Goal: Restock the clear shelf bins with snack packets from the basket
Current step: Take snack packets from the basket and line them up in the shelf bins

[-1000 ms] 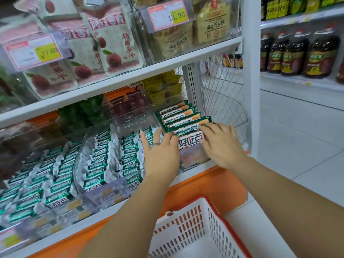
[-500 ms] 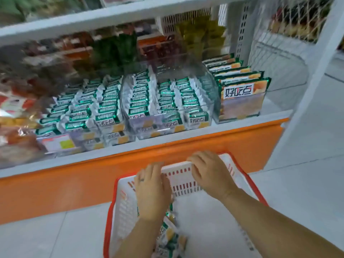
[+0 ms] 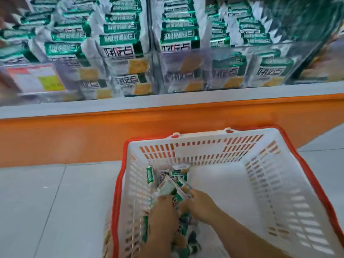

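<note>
1. Far left, top: a price label point(image 3: 35, 79), pink-edged card with a yellow patch, sits behind glossy clear plastic. Its print is too blurred to read.
2. Left clear bin point(image 3: 61, 97): rigid transparent walls. The shelf packets point(image 3: 119, 51) inside are flat foil pillows, green and white with crimped ends, and stand in close rows.
3. Right clear bin point(image 3: 204, 53): same plastic, same packets in rows, touching the left bin along a shared seam.
4. Below both: a pale grey shelf edge point(image 3: 167, 101), smooth, then an orange base panel point(image 3: 55, 138), matte and flat.
5. Floor tiles point(image 3: 46, 202): pale and smooth, with thin joints.
6. Basket point(image 3: 260, 183) on the floor near the panel: white slotted plastic walls, red rim, rectangular.
7. Basket packets point(image 3: 178, 178): a loose, crumpled heap in the basket's left half, some tilted upright.
8. Left hand point(image 3: 163, 211): back uppermost, reaching down into the heap. Its fingers are buried among the wrappers, so grip cannot be told.
9. Right hand point(image 3: 202, 203): just beside the left, angled leftward, fingertips against the same packets. Blur hides whether they pinch.
</note>
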